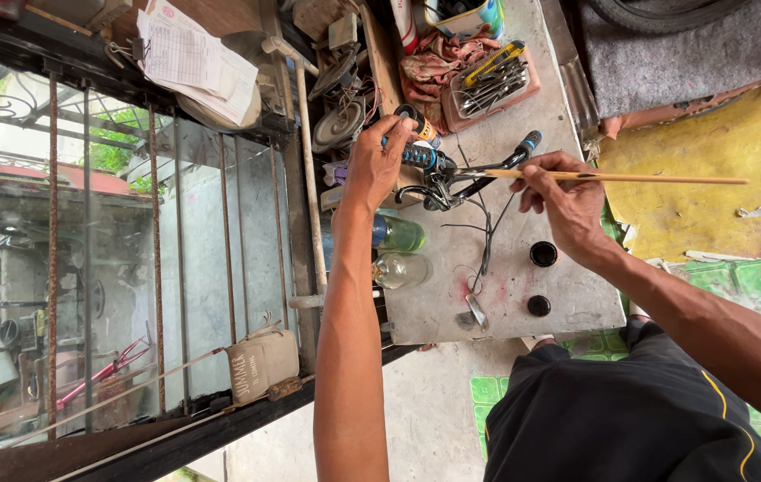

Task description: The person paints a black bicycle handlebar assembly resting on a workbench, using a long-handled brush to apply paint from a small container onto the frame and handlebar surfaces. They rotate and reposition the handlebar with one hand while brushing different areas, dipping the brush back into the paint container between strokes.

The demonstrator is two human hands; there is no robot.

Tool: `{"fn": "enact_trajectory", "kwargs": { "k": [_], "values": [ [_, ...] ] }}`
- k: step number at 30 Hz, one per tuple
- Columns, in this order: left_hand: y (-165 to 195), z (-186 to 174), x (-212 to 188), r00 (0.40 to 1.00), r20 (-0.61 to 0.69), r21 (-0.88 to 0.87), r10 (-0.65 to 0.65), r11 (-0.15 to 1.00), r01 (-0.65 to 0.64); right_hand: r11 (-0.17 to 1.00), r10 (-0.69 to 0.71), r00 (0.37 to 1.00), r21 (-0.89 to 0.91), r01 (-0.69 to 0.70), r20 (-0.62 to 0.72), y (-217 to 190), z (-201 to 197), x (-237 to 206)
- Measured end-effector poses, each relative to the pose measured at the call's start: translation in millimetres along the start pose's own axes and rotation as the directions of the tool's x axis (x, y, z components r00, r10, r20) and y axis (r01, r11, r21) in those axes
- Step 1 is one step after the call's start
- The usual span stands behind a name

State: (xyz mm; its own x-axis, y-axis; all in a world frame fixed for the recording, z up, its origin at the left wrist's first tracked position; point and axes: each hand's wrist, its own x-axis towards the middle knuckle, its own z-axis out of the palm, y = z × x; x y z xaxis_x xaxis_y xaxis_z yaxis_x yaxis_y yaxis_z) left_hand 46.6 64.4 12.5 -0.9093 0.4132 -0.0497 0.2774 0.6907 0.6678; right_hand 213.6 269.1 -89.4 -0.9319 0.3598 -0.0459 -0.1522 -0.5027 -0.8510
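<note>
We see two black caps [542, 254] on the grey table [577, 295] nearest us, then our right hand [568, 201] pinching a thin wooden stick [630, 178], and our left hand [379, 161] clenched around the handlebar grip [421, 157] beyond, with a tool tray [495, 82] farthest.

Daylight scene, bright and even. Light enters through barred window [131, 268]; sky there blown out, panes hazy with reflections. Bench [523, 268] softly lit, shadows faint. Focus sharp mid-frame; wide-angle stretch at edges; no motion blur.
</note>
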Motion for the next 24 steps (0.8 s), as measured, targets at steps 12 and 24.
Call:
{"fn": "enact_trajectory", "kwargs": {
  "k": [12,24],
  "values": [
    [-3,-2,-2,1.000,0.002,-0.016,-0.006,1.000,0.006,0.995,-0.028,1.000,-0.092,0.027,-0.006,1,2,8],
    [-12,-2,-1,1.000,0.008,-0.065,-0.016,0.998,0.016,0.989,-0.025,1.000,-0.144,0.025,0.003,1,2,6]
  ]
}}
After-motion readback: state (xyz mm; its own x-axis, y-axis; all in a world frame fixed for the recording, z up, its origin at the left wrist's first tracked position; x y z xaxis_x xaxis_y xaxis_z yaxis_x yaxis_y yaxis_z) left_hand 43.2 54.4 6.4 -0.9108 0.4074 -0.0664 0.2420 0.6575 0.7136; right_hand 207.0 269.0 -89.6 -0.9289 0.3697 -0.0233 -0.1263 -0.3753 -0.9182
